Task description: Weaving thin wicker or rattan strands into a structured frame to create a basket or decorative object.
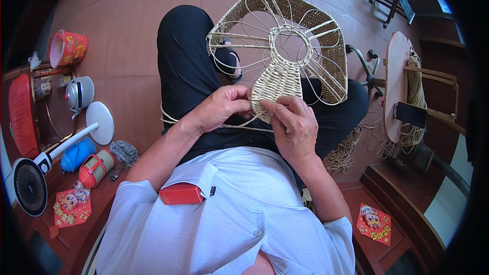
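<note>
A half-woven basket (333, 53) of pale twisted cord over a wire frame rests on my lap. Its wide band is covered, while bare wires and doubled cords run inward to a wrapped ring (271, 46). From that ring a woven panel (277, 84) spreads down toward me. My left hand (226, 107) pinches the panel's left edge, thumb and fingers together. On the panel's near part, the bent fingers of my right hand (294, 122) press closed on the weave; whether a strand is between them is hidden. A loose cord (239, 126) passes under my left hand across my lap.
On the left stand a patterned bucket (68, 48), a kettle (80, 93), a blue flask (77, 154), a red-and-green flask (96, 167) and a white fan (30, 186). Cord bundles (344, 150) lie right of my leg, near a board (396, 89) holding a phone (410, 115).
</note>
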Available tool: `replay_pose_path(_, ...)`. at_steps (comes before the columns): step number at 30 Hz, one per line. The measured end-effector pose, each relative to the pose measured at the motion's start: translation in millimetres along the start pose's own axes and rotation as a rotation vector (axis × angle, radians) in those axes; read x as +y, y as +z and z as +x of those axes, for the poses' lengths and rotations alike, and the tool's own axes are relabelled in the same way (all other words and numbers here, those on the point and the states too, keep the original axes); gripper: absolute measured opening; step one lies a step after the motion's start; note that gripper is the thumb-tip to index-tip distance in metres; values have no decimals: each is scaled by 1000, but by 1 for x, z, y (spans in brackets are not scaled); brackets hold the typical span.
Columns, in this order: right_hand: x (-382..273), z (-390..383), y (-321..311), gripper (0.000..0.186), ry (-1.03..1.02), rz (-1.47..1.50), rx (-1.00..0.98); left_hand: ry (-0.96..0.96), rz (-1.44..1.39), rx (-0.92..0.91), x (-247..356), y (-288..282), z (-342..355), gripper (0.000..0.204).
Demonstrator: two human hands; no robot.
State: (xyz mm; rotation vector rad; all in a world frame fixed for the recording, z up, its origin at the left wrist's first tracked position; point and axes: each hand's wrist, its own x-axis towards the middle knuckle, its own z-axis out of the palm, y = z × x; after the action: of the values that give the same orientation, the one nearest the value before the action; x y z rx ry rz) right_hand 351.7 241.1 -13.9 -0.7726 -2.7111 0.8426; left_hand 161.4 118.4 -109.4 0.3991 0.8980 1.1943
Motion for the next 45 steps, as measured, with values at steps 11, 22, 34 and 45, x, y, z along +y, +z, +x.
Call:
replay_pose_path(11, -5, 4, -1, 30, 33, 9, 8, -81, -335, 3, 6, 5, -1, 25)
replay_pose_path(22, -9, 16, -7, 18, 50, -2, -1, -8, -332, 72, -5, -4, 10, 38)
replay_pose_path(34, -6, 40, -24, 12, 73, -15, -226, 135, -216, 3, 9, 5, -9, 65)
replay_pose_path(45, 10, 36, -12, 7, 171, 380, -182, 260, 456, 422, 33, 29, -29, 42)
